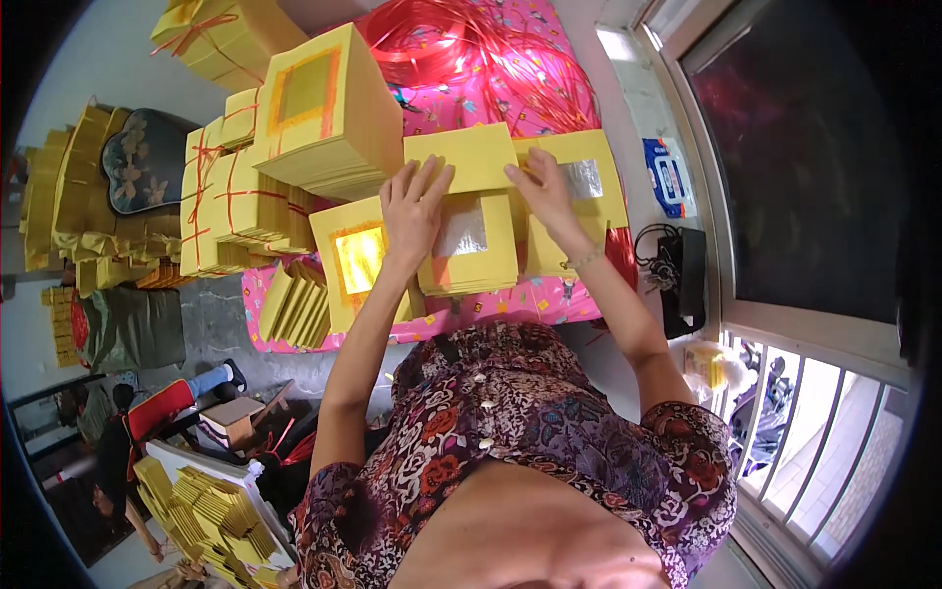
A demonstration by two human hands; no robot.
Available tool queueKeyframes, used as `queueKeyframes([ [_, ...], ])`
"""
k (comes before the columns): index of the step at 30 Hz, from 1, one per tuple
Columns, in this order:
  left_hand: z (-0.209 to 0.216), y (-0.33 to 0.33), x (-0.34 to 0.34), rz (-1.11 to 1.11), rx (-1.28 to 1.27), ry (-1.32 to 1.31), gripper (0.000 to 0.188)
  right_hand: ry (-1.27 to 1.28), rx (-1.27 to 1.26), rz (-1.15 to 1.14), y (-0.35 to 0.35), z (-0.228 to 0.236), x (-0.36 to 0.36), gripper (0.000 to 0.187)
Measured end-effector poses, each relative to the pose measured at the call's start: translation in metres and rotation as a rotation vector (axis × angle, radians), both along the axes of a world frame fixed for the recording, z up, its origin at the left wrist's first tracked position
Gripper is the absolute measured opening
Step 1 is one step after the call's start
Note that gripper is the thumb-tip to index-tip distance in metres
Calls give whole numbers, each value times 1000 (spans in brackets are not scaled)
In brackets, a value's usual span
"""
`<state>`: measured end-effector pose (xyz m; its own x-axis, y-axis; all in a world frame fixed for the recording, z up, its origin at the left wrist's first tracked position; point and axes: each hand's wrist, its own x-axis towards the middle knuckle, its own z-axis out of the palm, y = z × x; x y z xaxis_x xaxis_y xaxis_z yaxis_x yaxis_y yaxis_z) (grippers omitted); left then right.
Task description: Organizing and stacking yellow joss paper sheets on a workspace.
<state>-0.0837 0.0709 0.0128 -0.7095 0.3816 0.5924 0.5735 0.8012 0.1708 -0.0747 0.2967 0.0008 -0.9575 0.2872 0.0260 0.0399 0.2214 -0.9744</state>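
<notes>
One yellow sheet [467, 145] under left grip [414, 208], spread; right grip [546, 192], slightly parted, at edge.

Yellow joss paper sheet [469, 155]: plain face up, rectangular. Overlaps far end of silver-patched paper stack [463, 234].

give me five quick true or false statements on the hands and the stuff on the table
1. The left hand has its fingers on a plain yellow paper. True.
2. The bracelet is on the left wrist. False: the bracelet is on the right wrist.
3. Red plastic strands lie on the pink patterned cloth. True.
4. The gold foil square lies right of both silver ones. False: the gold foil square lies left of both silver foil squares.
5. A tall yellow paper stack stands left of the right hand. True.
</notes>
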Motion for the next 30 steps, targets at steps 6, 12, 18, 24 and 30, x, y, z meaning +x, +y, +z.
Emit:
queueKeyframes([
  [6,11,25,32,-157,11,-49,57,-462,-680,194,41,35,34,39],
  [12,2,34,75,-221,268,-175,57,-407,-501,75,97,1,84,36],
  [18,-26,14,99,-172,318,-385,53,-406,-433,-86,137,-76,130,27],
  [24,-28,11,104,-129,296,-429,50,-450,-299,-113,143,-115,135,26],
  [30,-28,13,102,-136,269,-433,46,-435,-190,-87,150,-150,136,27],
])
